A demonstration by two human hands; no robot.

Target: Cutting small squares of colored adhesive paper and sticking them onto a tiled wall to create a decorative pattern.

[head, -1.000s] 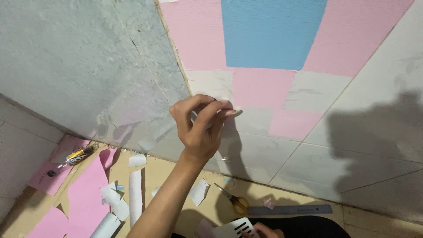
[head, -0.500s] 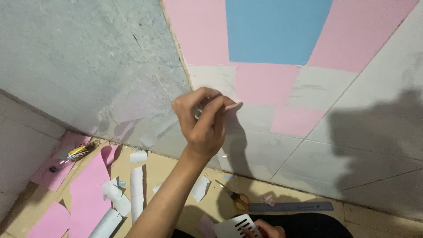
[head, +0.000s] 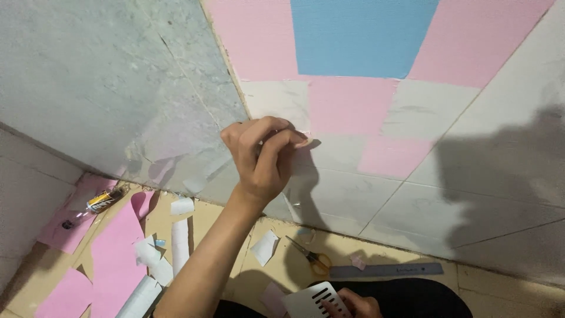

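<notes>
My left hand (head: 263,158) is raised to the tiled wall, its fingers pinched together with the tips touching the lower left corner of a pink film square (head: 350,106). Whether anything small sits between the fingers is hidden. Above that square are a blue film square (head: 362,35) and further pink squares (head: 253,38). At the bottom edge my right hand (head: 356,305) grips a white slotted scraper (head: 312,299).
On the tan floor lie scissors with yellow handles (head: 312,258), a grey ruler (head: 385,270), pink film sheets (head: 115,247), white backing rolls (head: 179,241) and scraps, and a small tube (head: 103,201). A bare grey wall (head: 94,76) meets the tiled wall at the corner. A dark shadow falls at right.
My left hand stays at the same spot on the wall, with its fingers shifting only slightly. The view has drifted a little.
</notes>
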